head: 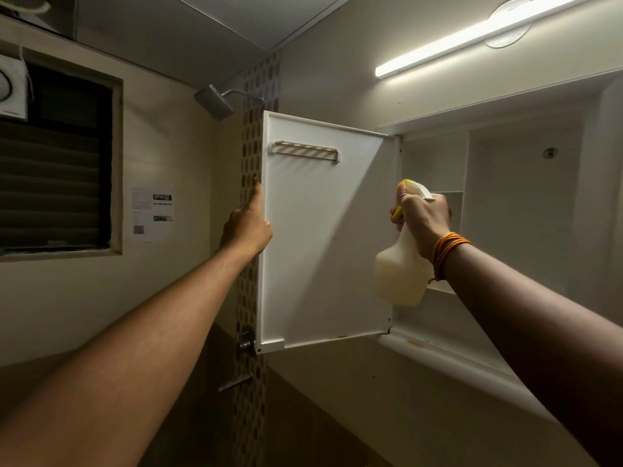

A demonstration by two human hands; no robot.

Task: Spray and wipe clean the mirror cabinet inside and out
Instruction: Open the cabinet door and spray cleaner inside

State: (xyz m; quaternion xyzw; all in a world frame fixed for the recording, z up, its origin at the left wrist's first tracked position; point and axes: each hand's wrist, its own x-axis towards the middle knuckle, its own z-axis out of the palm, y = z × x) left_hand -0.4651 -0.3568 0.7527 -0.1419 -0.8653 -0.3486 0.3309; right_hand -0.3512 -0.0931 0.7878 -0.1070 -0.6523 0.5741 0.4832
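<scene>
The white mirror cabinet (526,203) hangs on the wall at the right, its door (317,237) swung open to the left so that its white inner face shows. A small slotted rack (306,150) sits near the top of that face. My left hand (247,224) grips the door's free left edge, thumb up along it. My right hand (423,217) holds a translucent spray bottle (401,274) with pale yellow liquid by its neck, fingers on the trigger, nozzle aimed into the open cabinet. White shelves (445,193) show inside.
A lit tube light (472,35) runs above the cabinet. A shower head (214,102) juts from a tiled strip (251,129) behind the door, with tap fittings (246,342) below it. A dark louvred window (54,170) and paper notices (151,214) are on the left wall.
</scene>
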